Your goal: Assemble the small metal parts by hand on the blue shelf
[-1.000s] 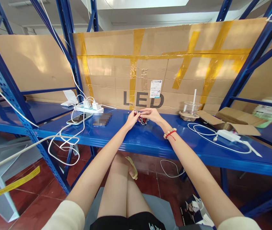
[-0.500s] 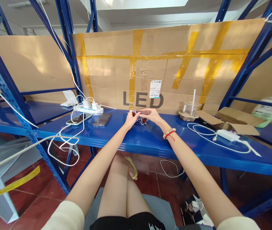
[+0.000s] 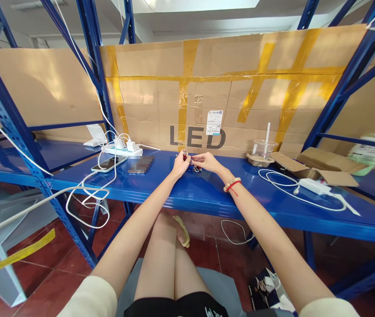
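My left hand (image 3: 181, 164) is closed around a small dark-red cylinder (image 3: 184, 155) with a shiny tip, which stands up above the fingers. My right hand (image 3: 207, 162) comes in from the other side, thumb and fingers pinched together close to the left fingertips. What they pinch is too small to make out. Under the right fingers, small red, blue and metallic pieces (image 3: 198, 168) lie on the blue shelf top (image 3: 187, 187), partly covered by the hands. A beaded bracelet with a red cord sits on the right wrist.
At left are a phone (image 3: 109, 164), a blurred dark item (image 3: 141, 164) and a white power strip (image 3: 121, 151) with looping cables. To the right stand a cup with a straw (image 3: 264, 150), an opened cardboard box (image 3: 326, 164) and a white adapter (image 3: 314, 186). Cardboard (image 3: 161, 101) rises behind.
My right hand has lowered slightly, and its outstretched fingers have come together in a pinch beside the left fingertips. The left hand has hardly moved and still holds the red cylinder.
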Demonstrator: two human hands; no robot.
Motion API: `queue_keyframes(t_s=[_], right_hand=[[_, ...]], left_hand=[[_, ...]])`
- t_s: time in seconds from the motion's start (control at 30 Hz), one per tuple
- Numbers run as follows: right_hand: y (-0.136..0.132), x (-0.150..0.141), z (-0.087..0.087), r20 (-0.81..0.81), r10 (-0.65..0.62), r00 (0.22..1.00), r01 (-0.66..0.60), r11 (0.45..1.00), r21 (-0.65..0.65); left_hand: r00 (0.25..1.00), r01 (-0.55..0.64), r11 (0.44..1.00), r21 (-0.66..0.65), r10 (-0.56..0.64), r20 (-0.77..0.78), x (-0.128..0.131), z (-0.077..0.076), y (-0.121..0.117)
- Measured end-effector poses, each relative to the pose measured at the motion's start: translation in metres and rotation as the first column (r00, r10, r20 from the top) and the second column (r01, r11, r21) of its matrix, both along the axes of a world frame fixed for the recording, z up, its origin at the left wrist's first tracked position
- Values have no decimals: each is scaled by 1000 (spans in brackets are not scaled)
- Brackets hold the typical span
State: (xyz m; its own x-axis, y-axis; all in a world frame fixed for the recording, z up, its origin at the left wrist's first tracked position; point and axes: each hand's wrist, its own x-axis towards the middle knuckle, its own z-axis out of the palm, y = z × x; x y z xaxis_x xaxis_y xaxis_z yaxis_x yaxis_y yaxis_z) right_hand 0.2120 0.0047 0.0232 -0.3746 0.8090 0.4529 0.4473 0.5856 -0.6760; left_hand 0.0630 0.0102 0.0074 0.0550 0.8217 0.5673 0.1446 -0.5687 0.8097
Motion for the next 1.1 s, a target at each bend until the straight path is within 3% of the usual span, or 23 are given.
queue_keyframes(t_s=[0.47, 0.73, 0.9, 1.1], right_hand=[[-10, -1, 5, 168, -86, 982, 61, 987, 148], [-8, 0, 7, 172, -159, 972, 109, 957, 269], [-7, 2, 9, 124, -214, 969, 161, 926, 342], [-9, 2, 10, 113, -273, 955, 223, 917, 330]], left_hand=[[997, -14, 998, 56, 18, -75, -4, 3, -5], [995, 91, 996, 3, -91, 50, -1, 2, -2], [971, 170, 980, -102, -149, 185, 0, 4, -2], [951, 211, 967, -142, -169, 258, -1, 7, -4]])
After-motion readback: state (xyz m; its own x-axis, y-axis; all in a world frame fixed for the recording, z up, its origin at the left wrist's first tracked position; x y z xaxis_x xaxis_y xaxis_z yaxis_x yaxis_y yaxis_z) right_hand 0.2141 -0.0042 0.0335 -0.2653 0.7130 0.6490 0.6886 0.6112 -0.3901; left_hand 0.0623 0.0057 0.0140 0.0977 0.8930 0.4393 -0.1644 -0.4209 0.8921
